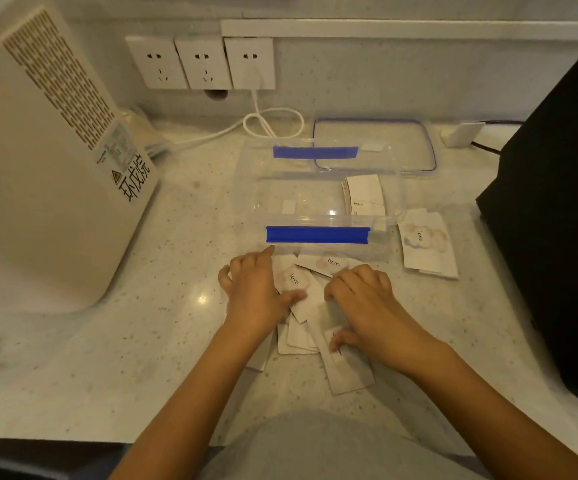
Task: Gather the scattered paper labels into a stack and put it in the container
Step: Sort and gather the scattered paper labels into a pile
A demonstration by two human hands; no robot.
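Note:
Several white paper labels printed "love." [301,327] lie in a loose overlapping pile on the counter just in front of a clear plastic container [270,199] with blue clips. My left hand [256,292] rests flat on the left of the pile, fingers spread, thumb pressing a label. My right hand [360,299] lies on the right of the pile, fingers curled over the labels, thumb on a lower label. A stack of labels [365,194] stands inside the container's right end. Two more labels [426,242] lie to the container's right.
The container's clear lid [401,143] with a blue rim lies behind it. A tall white appliance [48,150] stands at the left, a black box [557,209] at the right. Wall sockets [201,62] and a looped white cable [273,124] sit at the back.

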